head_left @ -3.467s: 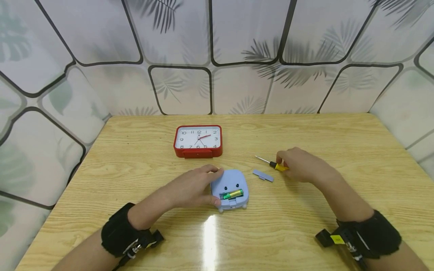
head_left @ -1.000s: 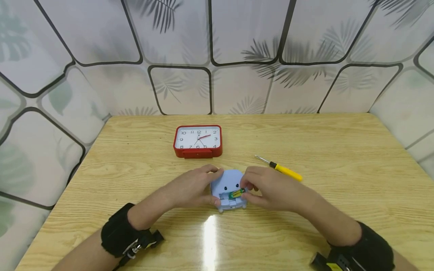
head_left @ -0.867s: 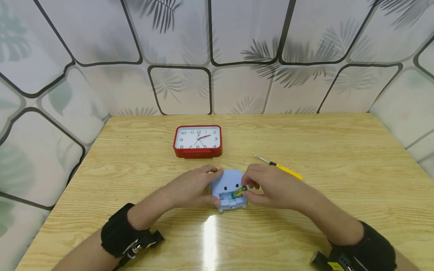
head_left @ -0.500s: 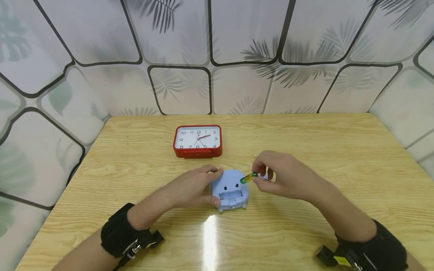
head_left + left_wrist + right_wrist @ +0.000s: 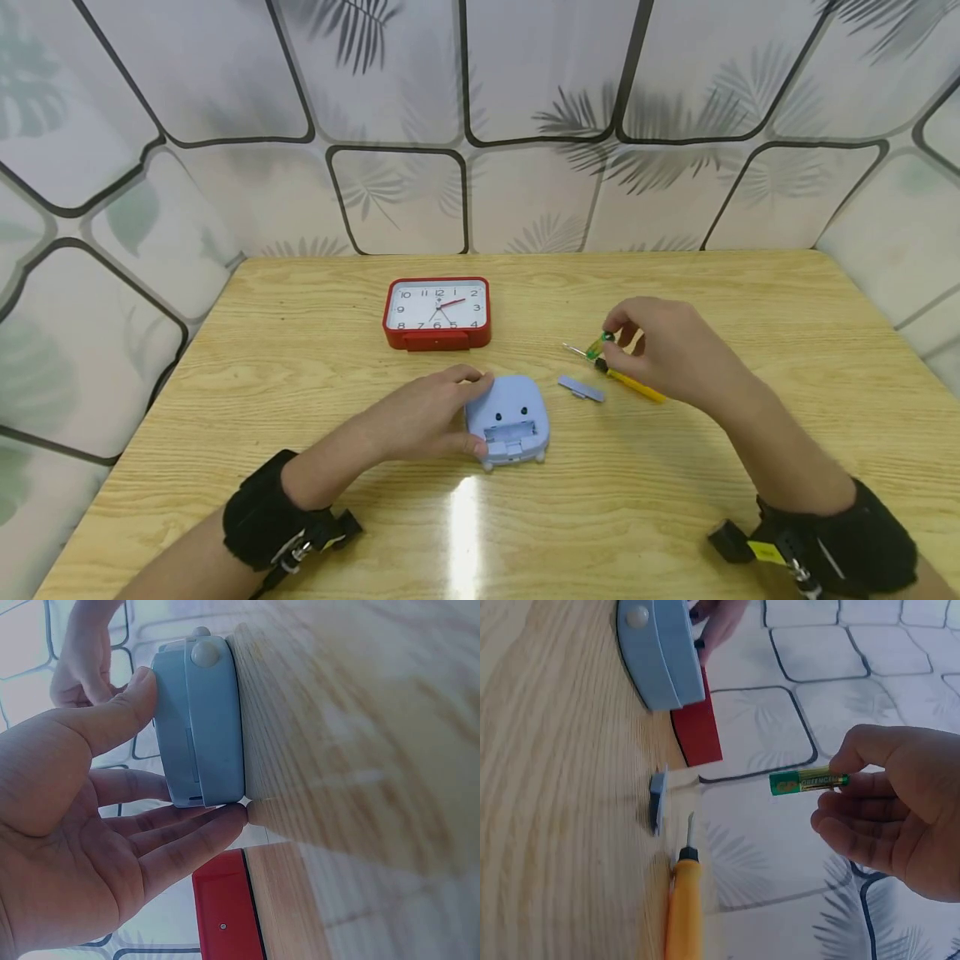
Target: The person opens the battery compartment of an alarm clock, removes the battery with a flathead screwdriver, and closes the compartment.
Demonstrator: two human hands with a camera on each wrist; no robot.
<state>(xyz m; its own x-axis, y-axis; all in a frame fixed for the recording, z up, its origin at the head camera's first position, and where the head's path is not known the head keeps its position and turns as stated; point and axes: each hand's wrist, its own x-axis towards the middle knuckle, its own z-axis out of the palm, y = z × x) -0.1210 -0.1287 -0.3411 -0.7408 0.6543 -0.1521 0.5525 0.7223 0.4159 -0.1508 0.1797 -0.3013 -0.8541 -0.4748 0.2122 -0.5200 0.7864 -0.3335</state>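
A light blue alarm clock [image 5: 512, 396] lies face down on the table, two black knobs on its back and its battery compartment [image 5: 512, 434] empty. My left hand [image 5: 427, 417] holds the clock from the left, thumb at the near edge and fingers at the far edge. Between thumb and fingertips, my right hand [image 5: 663, 354] pinches one end of a green and gold battery [image 5: 808, 781]. The battery is raised above the table, overlapping the screwdriver's shaft in the head view. A yellow-handled screwdriver [image 5: 636, 386] and the small blue battery cover [image 5: 581, 389] lie right of the clock.
A red alarm clock [image 5: 437, 340] with a white dial stands behind the blue one. The wooden table [image 5: 315, 333] ends at a patterned backdrop [image 5: 525, 196]. Black straps with small cameras are on both wrists.
The right hand let go of the screwdriver, lifted the battery out of the blue clock's compartment and carried it up and right. The left hand has stayed in place.
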